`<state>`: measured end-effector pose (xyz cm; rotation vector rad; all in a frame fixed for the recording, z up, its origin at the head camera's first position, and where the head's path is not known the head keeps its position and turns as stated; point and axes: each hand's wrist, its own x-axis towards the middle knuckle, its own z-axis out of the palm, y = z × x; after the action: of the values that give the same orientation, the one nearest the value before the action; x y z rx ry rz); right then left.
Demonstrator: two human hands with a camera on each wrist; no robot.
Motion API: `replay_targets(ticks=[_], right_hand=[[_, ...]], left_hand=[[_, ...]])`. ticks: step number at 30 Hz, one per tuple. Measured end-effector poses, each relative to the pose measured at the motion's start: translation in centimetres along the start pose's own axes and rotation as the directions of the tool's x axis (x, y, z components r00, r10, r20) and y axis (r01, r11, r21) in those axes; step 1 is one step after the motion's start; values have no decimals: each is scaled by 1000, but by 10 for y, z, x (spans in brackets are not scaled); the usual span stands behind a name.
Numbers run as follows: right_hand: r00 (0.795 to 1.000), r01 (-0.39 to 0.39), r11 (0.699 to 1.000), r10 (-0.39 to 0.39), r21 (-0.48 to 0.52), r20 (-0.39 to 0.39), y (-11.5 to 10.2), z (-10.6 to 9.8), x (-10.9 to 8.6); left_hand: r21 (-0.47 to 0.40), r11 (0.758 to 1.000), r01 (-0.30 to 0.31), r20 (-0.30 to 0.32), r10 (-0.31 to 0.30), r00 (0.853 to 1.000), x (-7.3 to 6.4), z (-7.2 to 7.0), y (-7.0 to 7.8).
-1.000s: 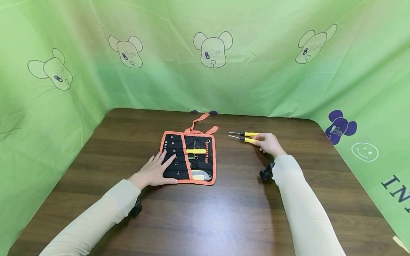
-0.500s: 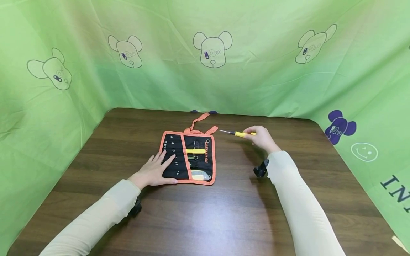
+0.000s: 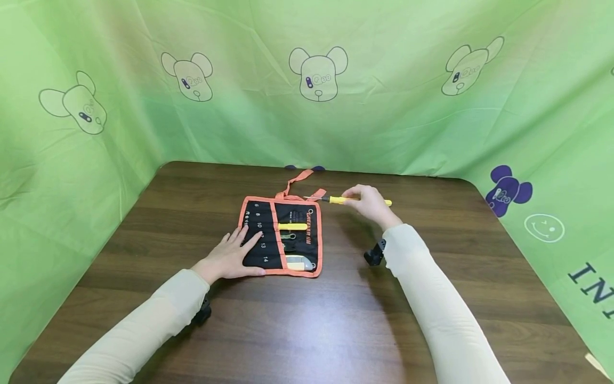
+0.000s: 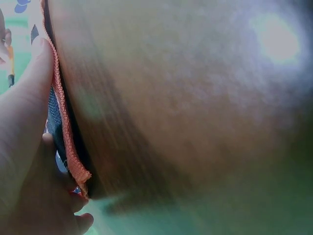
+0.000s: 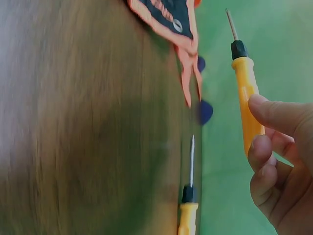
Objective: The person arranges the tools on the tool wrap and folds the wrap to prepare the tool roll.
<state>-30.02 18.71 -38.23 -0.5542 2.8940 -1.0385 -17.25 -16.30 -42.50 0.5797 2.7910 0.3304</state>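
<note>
On the left we see the left hand [image 3: 227, 260], fingers spread flat, resting on a tool pouch [image 3: 265, 214], its thumb along the near edge. The pouch is roughly square black cloth with ridged orange binding; its pockets hold a smooth yellow handle [image 3: 293, 226], a ring-ended metal tool [image 3: 292, 236] and a knife-like tool [image 3: 297, 263]. Creased orange ties [image 3: 288, 189] trail from its far edge. Further right, we find a slim-shanked screwdriver [image 5: 247, 85] pinched by its yellow barrel between thumb and curled fingers of the right hand [image 3: 369, 205]. A matching second screwdriver [image 5: 188, 213] lies near that hand. Below, we have a glossy wood-grain table [image 3: 283, 325]; around it hangs wrinkled green cloth [image 3: 379, 125] printed with mouse-like heads.
</note>
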Motion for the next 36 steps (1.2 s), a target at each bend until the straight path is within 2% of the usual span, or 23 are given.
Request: replay_targets(ticks=[9, 13, 19, 29, 33, 36], right_hand=[[999, -13, 1000, 13, 7, 36, -25, 18, 4], [999, 19, 1000, -18, -14, 38, -30, 24, 6], [997, 44, 999, -44, -3, 64, -33, 33, 9], [988, -19, 999, 15, 26, 152, -34, 48, 11], [986, -27, 1000, 25, 13, 164, -36, 52, 10], [987, 1, 1000, 3, -25, 161, -37, 55, 10]], left_hand=[[-4, 1000, -1, -4, 1, 1000, -1, 0, 0], [1, 1000, 0, -1, 0, 1000, -1, 0, 0], [-11, 1000, 6, 1, -6, 1000, 0, 0, -1], [-13, 1000, 3, -2, -3, 1000, -1, -1, 1], [-8, 1000, 1, -5, -1, 1000, -1, 0, 0], [-8, 1000, 1, -4, -1, 1000, 0, 0, 0]])
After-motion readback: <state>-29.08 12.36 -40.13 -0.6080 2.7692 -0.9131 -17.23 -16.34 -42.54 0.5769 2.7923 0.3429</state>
